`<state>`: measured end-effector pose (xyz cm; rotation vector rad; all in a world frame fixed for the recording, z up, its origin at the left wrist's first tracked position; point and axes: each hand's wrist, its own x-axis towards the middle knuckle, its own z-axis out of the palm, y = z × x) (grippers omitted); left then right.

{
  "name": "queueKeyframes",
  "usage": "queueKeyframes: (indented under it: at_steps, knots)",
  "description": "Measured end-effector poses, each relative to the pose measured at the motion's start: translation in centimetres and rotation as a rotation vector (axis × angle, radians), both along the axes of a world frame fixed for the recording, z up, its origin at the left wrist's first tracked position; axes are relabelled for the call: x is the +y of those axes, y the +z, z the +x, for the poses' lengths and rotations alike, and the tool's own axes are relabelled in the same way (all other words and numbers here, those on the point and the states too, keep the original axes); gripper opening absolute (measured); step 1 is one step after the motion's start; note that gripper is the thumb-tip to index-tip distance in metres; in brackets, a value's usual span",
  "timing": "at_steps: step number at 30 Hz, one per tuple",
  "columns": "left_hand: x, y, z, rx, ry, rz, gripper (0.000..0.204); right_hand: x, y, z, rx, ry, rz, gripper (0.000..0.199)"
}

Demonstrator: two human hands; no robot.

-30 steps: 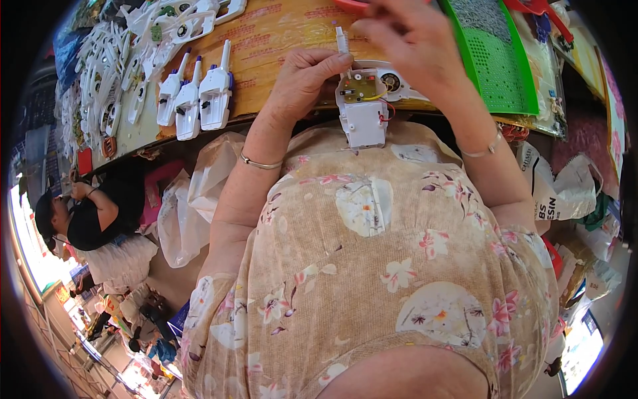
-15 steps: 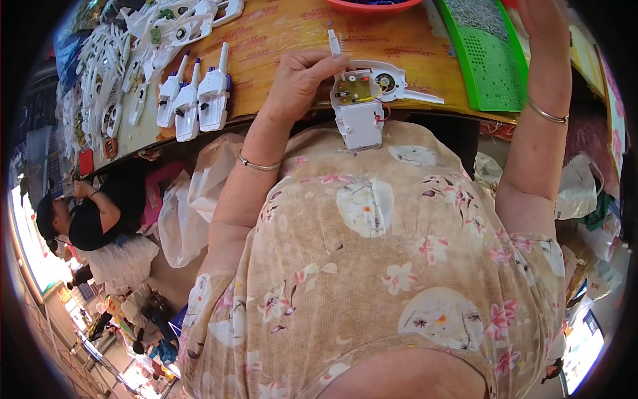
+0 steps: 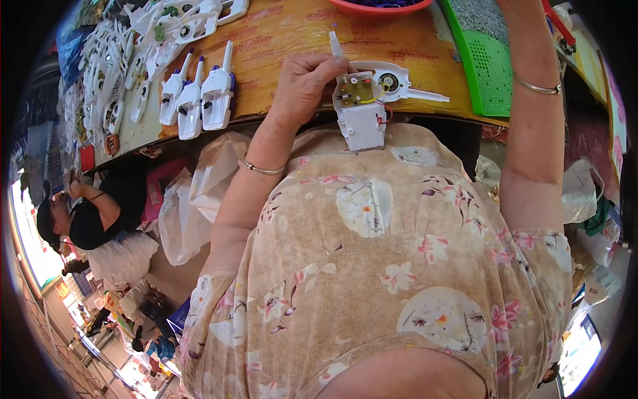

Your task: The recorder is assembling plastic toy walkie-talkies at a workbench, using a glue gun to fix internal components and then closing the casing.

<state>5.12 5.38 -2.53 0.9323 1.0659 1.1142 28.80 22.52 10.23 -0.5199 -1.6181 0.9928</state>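
My left hand [image 3: 307, 81] pinches the upper end of an opened white walkie-talkie-shaped housing [image 3: 361, 126], just below its upright antenna [image 3: 334, 43]. Inside this half lies a circuit board [image 3: 357, 91]. Yellow and red wires run toward the second half [image 3: 399, 81], which lies spread to the right with a round speaker [image 3: 387, 82] in it. The housing's lower end rests against my shirt at the table edge. My right forearm [image 3: 535, 113] stretches past the top of the picture, beside a green tray [image 3: 488, 83]; the hand itself is out of sight.
Left of my left hand, three white housings with antennas [image 3: 216, 100] lie side by side. Farther left is a heap of white plastic parts [image 3: 100, 73]. A red bowl [image 3: 382, 8] of dark purple pieces sits at the far edge. Small metal-coloured parts [image 3: 475, 20] fill the green tray's far end.
My right hand, partly visible at the top right before, has moved farther away and left the picture. My left hand keeps its hold on the housing.
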Motion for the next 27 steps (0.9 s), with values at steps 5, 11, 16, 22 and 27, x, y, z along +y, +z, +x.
queueKeyframes:
  at_steps: [5, 11, 16, 22, 27]
  knots:
    - [-0.5, 0.9, 0.3, 0.085, 0.039, -0.026, 0.021, -3.4, -0.9, -1.1, 0.398, 0.43, -0.274, 0.033]
    - [-0.5, 0.7, 0.4, 0.085, 0.034, -0.009, 0.02, -7.7, 0.4, -0.8, 0.624, 0.596, -0.398, 0.042]
    - [-0.2, -0.1, 0.6, 0.017, 0.052, 0.01, 0.021, -9.2, 0.9, 1.5, 0.148, 0.11, -0.208, 0.05]
    - [-0.1, 0.7, 0.5, 0.154, 0.021, 0.022, 0.025, -9.1, 1.1, 4.1, 0.141, -0.086, -0.222, 0.03]
    - [-0.4, -0.1, -0.2, 0.452, 0.125, 0.124, 0.026, -6.2, -3.2, 4.6, 0.581, 0.061, -0.208, 0.013]
